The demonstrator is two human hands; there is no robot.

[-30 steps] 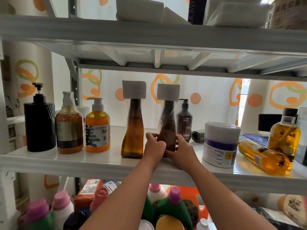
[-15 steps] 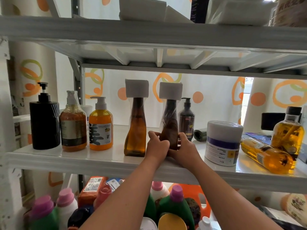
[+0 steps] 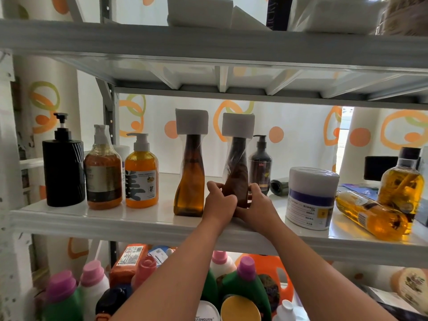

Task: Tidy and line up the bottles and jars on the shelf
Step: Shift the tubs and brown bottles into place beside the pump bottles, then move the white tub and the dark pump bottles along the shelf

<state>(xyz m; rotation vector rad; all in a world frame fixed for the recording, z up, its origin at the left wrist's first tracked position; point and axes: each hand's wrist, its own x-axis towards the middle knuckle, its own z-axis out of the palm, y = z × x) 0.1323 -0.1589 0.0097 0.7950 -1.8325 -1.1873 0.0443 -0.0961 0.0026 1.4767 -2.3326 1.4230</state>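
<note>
Still, little differs from half a second ago: both hands keep their clasp on the same bottle, and nothing on the shelf [image 3: 97, 220] has shifted beyond a slight change of view. From the left stand three pump bottles: a black pump bottle [image 3: 63, 169], a plastic-wrapped amber pump bottle [image 3: 103, 172] and an orange pump bottle [image 3: 141, 174]. Next come two tall waisted bottles with white foam-wrapped tops: the amber waisted bottle [image 3: 190, 179] stands free, and just beside it the dark brown waisted bottle [image 3: 236, 167] stands upright near the shelf's front edge. The left hand [image 3: 218, 205] is closed around its lower left side and the right hand [image 3: 258, 205] around its lower right side. Behind it stands one small dark pump bottle [image 3: 260, 167], with a dark object [image 3: 279, 186] lying on its side beside that. Further right sit one white jar [image 3: 311, 198], one golden oil bottle lying down [image 3: 372, 215] and one golden oil bottle upright [image 3: 401, 181].
</note>
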